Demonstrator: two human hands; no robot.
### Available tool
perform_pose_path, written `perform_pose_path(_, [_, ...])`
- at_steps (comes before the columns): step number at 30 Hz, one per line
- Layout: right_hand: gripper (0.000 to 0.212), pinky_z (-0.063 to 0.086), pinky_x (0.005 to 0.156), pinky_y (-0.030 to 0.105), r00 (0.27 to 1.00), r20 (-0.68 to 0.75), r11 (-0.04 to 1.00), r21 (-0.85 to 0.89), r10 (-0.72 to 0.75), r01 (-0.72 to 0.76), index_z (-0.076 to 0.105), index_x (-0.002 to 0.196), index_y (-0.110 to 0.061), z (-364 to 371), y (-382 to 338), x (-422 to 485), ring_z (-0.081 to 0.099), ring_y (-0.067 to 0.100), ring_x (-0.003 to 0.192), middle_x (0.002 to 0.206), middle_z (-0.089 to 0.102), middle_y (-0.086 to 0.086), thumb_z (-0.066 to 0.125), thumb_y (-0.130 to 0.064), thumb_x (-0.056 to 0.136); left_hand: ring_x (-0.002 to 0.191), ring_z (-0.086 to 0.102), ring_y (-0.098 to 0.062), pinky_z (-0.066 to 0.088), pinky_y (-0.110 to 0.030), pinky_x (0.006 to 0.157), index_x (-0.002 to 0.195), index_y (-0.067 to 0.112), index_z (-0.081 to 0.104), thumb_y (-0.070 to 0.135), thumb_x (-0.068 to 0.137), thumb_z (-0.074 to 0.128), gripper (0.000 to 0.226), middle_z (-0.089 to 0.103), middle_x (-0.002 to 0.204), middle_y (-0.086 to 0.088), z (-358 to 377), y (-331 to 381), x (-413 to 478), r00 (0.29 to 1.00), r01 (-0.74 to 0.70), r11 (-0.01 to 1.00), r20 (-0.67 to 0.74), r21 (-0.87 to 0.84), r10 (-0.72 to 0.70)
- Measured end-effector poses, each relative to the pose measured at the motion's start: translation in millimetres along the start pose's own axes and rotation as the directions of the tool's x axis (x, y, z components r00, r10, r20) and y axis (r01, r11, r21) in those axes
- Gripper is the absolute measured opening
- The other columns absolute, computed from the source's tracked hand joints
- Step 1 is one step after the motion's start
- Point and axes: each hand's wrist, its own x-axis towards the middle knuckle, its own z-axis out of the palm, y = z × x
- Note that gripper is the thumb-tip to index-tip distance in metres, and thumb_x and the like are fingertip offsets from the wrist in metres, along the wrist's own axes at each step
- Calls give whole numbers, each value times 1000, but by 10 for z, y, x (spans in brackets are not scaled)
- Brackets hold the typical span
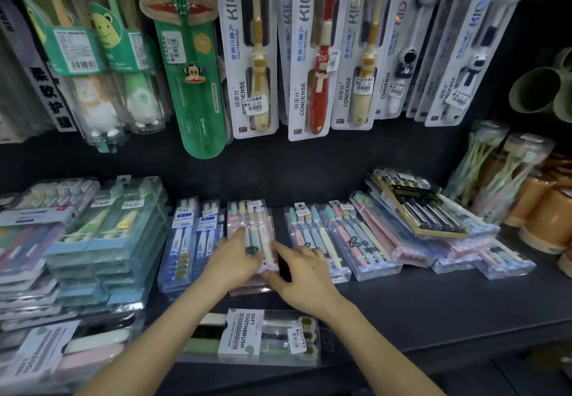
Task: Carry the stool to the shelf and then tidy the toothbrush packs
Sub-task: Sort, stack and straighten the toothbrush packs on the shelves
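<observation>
The lower end of the pink toothbrush pack (250,225) is being covered by the left hand (235,259) and the right hand (305,278), while the hanging KIDS packs (250,55) are being cut off by the top edge, the orange cups (551,219) by the right edge, and the price stickers (255,104) are being shown too small for reading.

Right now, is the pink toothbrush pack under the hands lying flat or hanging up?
Lying flat. The pink pack rests face-up on the shelf, and the left hand and right hand touch its lower end.
</observation>
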Motion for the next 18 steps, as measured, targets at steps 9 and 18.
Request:
perform_pose_path(9, [49, 40, 93, 44, 975, -207, 986, -121, 84, -111, 65, 120, -23, -120, 329, -120, 57, 29, 113, 124, 64, 3, 48, -48, 82, 127, 42, -29, 38, -35, 103, 148, 19, 20, 52, 87, 56, 79, 28, 146, -14, 50, 104, -81, 1000, 3, 994, 12, 106, -4])
perform_pose_path(18, [42, 53, 66, 40, 974, -189, 919, -349, 123, -184, 76, 87, -24, -186, 503, -191, 67, 27, 77, 86, 73, 3, 44, -49, 78, 142, 15, -33, 25, -41, 114, 148, 22, 23, 60, 89, 44, 73, 15, 155, -14, 114, 237, -122, 985, -125, 902, -56, 412, 162])
